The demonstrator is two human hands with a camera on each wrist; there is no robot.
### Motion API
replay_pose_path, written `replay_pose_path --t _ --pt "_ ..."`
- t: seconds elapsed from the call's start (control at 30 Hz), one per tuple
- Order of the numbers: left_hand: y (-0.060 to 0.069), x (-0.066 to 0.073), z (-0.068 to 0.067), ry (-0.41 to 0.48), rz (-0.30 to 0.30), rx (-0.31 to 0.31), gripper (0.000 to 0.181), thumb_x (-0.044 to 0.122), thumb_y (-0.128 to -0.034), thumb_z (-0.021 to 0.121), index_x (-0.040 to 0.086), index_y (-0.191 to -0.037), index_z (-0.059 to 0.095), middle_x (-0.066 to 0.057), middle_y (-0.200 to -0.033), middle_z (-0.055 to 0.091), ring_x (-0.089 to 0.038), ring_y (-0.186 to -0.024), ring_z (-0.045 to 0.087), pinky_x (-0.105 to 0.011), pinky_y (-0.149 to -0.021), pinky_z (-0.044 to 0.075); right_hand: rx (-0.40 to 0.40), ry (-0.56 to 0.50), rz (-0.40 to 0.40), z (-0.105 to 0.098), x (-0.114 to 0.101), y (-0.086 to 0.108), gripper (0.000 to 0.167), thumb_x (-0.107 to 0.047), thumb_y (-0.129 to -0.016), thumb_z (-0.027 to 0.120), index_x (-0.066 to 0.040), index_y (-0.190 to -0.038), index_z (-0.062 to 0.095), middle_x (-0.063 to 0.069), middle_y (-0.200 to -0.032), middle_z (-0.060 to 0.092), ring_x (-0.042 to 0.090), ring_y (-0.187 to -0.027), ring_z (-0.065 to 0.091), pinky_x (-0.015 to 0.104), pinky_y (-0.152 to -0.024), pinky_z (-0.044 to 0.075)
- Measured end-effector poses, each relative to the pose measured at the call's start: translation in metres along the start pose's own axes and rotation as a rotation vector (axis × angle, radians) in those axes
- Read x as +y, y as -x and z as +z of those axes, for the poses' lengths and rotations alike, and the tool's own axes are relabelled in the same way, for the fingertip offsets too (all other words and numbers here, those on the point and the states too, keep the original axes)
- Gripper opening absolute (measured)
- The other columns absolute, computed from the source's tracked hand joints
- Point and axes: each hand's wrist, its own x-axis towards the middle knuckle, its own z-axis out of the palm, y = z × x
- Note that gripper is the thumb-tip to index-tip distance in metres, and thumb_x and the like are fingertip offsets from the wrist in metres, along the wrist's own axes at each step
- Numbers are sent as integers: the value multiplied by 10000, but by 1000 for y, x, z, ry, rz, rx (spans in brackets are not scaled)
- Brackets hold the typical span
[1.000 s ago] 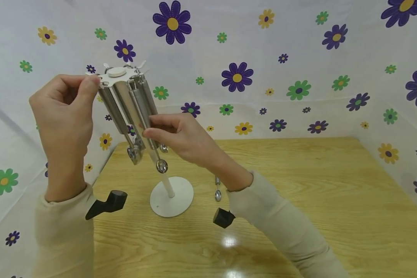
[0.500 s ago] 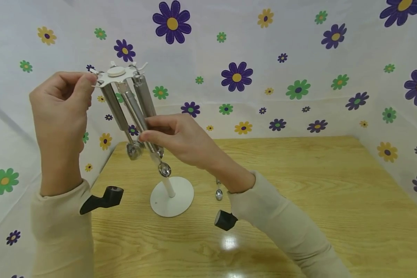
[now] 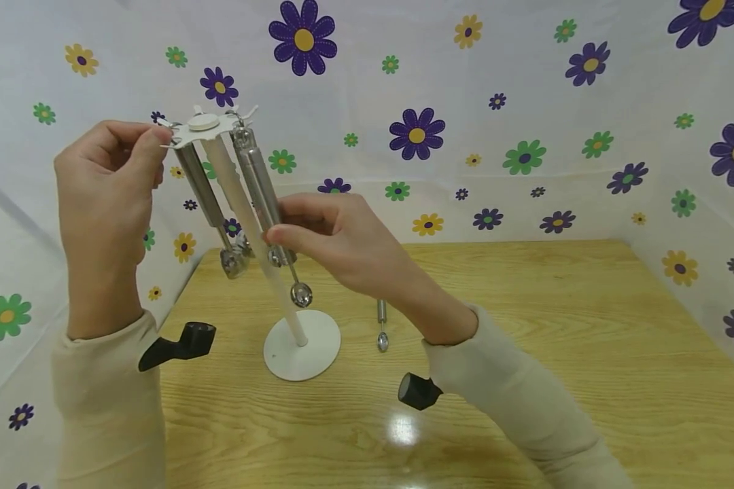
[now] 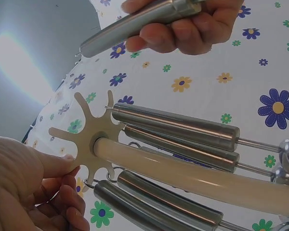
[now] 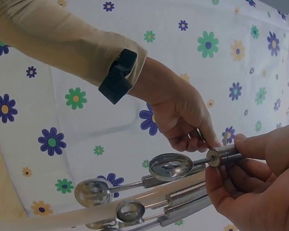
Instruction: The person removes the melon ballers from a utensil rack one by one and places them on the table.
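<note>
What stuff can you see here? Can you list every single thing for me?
White stand: one, white, base on the table
Hanging scoops: at least four, silver, hooked around the stand's top
Held scoop: one, silver, in the right hand
Lone scoop: one, silver, on the table, right of the stand's base in the head view
Table: one, yellowish wood, under the stand
Flowery cloth: count unclear, white with purple, green and yellow flowers, behind the table
Bright light: one, white, upper left of the left wrist view
Wrist cameras: two, black, at the cuffs
Sleeves: two, beige, on the arms
Left hand: one, bare, pinching the stand's top
Right hand: one, bare, holding a scoop
</note>
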Motion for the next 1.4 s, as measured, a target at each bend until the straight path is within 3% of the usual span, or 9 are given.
replay_pose_path --t 0.53,0.77,1.07,1.4 --pt "2 -2 -1 -51 -1 -6 190 242 -1028 654 122 -1134 755 6 -933 630 -153 -796 509 -173 -603 388 88 100 74 -38 25 32 190 -77 -1017 661 -10 -1182 728 73 -1028 728 241 -890 672 380 -863 582" --pt "1 -3 -1 -45 -2 -5 189 242 -1029 652 124 -1135 754 1 -944 629 -155 -794 507 -179 -578 364 119 108 139 -53 34 45 205 -85 -1009 673 -7 -1193 720 90 -1057 728 253 -924 687 377 -884 582" --pt "2 -3 1 -48 15 -15 192 243 -1031 650 121 -1140 750 -4 -947 625 -158 -792 505 -184 -575 355 201 105 240 -75 63 65 231 -88 -998 690 17 -1202 712 116 -1044 724 236 -894 685 366 -879 580" --pt "1 -4 1 -58 4 -9 216 265 -1030 651 124 -1160 750 -6 -957 634 -153 -804 514 -178 -578 374 227 83 342 -94 86 85 237 -120 -1016 674 46 -1186 690 84 -1041 722 231 -902 692 355 -920 564"
